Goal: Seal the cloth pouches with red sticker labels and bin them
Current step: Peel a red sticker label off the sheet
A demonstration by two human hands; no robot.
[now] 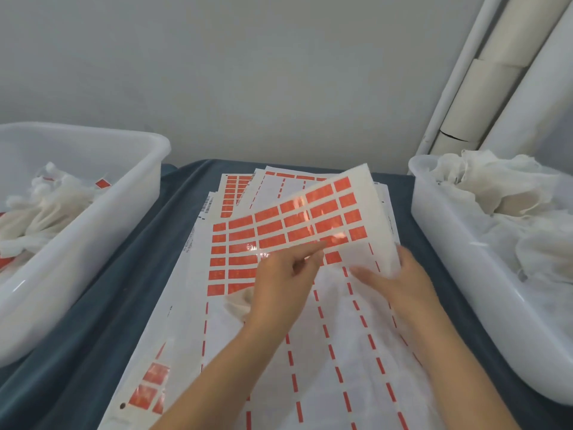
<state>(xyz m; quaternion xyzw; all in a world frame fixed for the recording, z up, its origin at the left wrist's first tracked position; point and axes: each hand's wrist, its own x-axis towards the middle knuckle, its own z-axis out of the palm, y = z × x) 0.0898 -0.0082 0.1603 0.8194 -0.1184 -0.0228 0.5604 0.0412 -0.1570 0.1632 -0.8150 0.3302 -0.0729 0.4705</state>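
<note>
Two bare hands work over a stack of label sheets on a blue cloth (130,290) covering a table. The top sheet (310,218), with about six rows of red labels (273,226), is lifted off the stack at its right side. The right hand (400,280) grips that sheet's lower right corner, fingers curled under it. The left hand (285,287), just left of the right, pinches at a label on the sheet's lower edge; a pale pouch (238,301) seems tucked under this hand, though it is mostly hidden. Two white bins flank the sheets. The left bin (93,237) holds pouches bearing red labels. The right bin (465,290) holds a heap of plain white pouches (496,193).
</note>
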